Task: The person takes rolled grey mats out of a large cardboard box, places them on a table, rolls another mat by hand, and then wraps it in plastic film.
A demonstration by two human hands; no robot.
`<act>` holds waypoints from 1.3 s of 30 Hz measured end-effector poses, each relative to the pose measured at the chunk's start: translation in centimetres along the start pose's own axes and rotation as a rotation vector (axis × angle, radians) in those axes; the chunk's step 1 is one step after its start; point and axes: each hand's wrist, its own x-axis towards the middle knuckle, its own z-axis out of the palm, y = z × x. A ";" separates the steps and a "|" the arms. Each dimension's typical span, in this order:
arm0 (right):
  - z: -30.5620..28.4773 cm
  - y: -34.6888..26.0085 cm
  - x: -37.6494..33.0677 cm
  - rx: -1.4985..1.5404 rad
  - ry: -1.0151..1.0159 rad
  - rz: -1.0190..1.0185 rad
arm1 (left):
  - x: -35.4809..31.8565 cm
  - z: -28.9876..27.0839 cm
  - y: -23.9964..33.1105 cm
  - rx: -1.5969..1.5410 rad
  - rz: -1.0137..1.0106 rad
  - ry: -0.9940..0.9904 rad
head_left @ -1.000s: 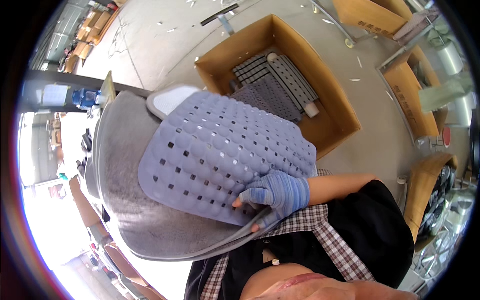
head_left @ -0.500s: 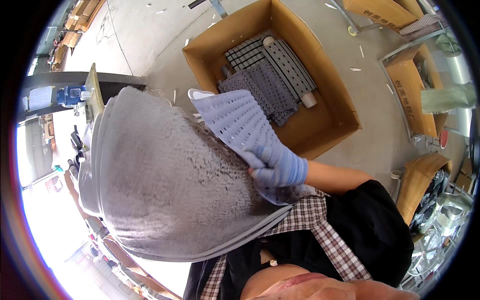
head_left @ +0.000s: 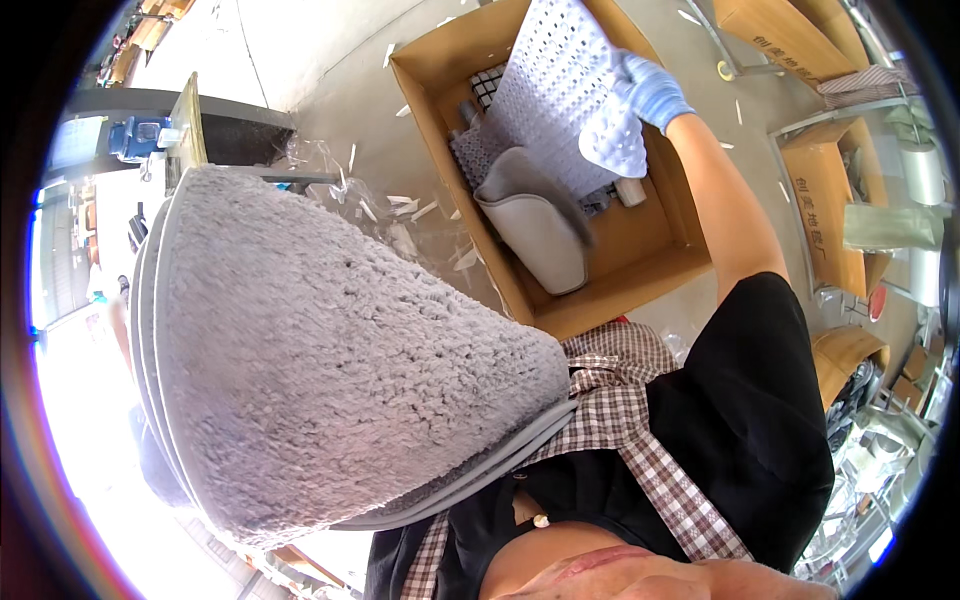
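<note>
At ten o'clock, a blue device (head_left: 138, 138) sits near an upright yellowish board (head_left: 186, 125). Pale grey plush mats (head_left: 340, 350) in overlapping layers spread from nine round to seven o'clock, their rounded, bound edges bunched against the person's front; the left hand is out of sight, so its state cannot be told. White scraps (head_left: 403, 208) litter the floor toward eleven. At one o'clock stands an open cardboard box (head_left: 660, 230), with a folded grey mat (head_left: 535, 240) at its left side, smooth outside and fuzzy inside. Above that, a lavender perforated mat (head_left: 555, 95) hangs aslant over the opening, its top reaching the upper edge of view. A brown checked apron (head_left: 605, 410) lies toward five o'clock. The right hand (head_left: 650, 92), in a blue fingerless glove, is closed on the lavender mat's right edge at one o'clock. Farther right, between two and three, a cardboard carton (head_left: 822, 215) stands on a metal-framed rack (head_left: 785, 165).
</note>
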 end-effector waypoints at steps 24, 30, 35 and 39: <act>13.0 -24.3 -25.1 0.593 -0.513 -0.655 | -6.2 -3.2 -2.8 -0.055 -0.012 0.060; 20.9 -30.6 -28.0 1.222 -0.724 -0.326 | -10.7 -7.2 0.0 -0.141 0.020 0.094; 20.6 -39.9 -31.8 1.265 -1.085 -0.095 | -17.3 -14.1 1.5 -0.288 0.035 0.169; 21.2 -44.5 -35.2 1.160 -1.218 -0.073 | -22.2 -18.5 1.8 -0.389 0.065 0.255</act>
